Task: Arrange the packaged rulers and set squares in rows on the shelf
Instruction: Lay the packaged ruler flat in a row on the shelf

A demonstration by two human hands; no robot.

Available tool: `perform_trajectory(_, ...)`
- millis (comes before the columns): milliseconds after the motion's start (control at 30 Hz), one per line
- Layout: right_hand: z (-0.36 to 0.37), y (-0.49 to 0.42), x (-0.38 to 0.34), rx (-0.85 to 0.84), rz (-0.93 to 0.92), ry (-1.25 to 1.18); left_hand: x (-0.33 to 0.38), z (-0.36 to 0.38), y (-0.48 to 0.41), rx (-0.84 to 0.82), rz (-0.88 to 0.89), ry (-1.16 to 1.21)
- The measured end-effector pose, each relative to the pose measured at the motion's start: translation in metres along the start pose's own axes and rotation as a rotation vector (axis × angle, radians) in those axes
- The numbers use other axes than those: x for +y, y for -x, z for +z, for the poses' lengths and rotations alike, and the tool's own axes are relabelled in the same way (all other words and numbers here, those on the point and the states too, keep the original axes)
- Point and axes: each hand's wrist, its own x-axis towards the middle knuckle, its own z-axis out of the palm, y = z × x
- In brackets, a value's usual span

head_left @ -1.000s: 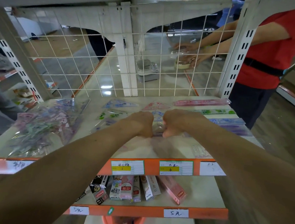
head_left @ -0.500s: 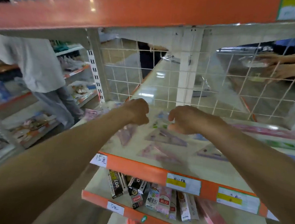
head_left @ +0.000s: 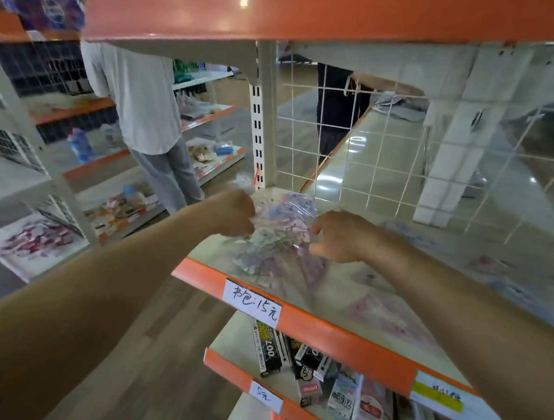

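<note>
A clear plastic bag of packaged rulers and set squares [head_left: 282,233] lies at the left end of the cream shelf [head_left: 339,291]. My left hand [head_left: 234,213] grips the bag's left edge and my right hand [head_left: 340,236] pinches its right edge. Loose packaged set squares [head_left: 373,312], pink and blurred, lie flat on the shelf to the right of the bag. More packages [head_left: 508,287] lie further right, too blurred to tell apart.
A wire grid [head_left: 390,145] backs the shelf and an orange shelf [head_left: 317,17] hangs low overhead. Boxed goods [head_left: 322,375] fill the shelf below. A person in a white shirt [head_left: 141,99] stands at the left by other shelves; another dark-clothed person [head_left: 340,108] stands behind the grid.
My view and both hands have swung left from the middle of the shelf to its left end. Both hands now hold the bag of packages there.
</note>
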Motion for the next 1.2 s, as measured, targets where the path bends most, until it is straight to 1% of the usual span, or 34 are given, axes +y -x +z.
perform_trajectory(200,0.011,-0.031,-0.014,0.018,-0.049,0.005,-0.028,0.013,-0.022,-0.032,0.017,0.048)
perform_trajectory(367,0.021,-0.048,-0.031,-0.01,-0.138,-0.008,-0.04,0.026,-0.041,-0.053,0.059,0.07)
perform_trajectory(600,0.028,-0.057,-0.033,0.03,-0.185,0.073,-0.045,0.041,-0.058,-0.069,0.128,0.071)
perform_trajectory(667,0.027,-0.055,-0.031,0.053,-0.196,0.065,-0.043,0.044,-0.061,-0.082,0.159,0.058)
perform_trajectory(767,0.03,-0.052,-0.028,0.076,-0.202,0.039,-0.039,0.048,-0.063,-0.105,0.157,0.084)
perform_trajectory(867,0.037,-0.049,-0.025,0.123,-0.223,0.037,-0.035,0.049,-0.062,-0.075,0.17,0.044)
perform_trajectory(1000,0.042,-0.046,-0.02,0.162,-0.215,-0.061,-0.035,0.049,-0.058,-0.066,0.186,0.048)
perform_trajectory(1100,0.041,-0.044,-0.016,0.252,-0.204,-0.156,-0.034,0.043,-0.053,-0.055,0.175,0.134)
perform_trajectory(1200,0.031,-0.042,-0.007,0.321,-0.094,-0.356,-0.03,0.035,-0.05,-0.011,0.123,0.265)
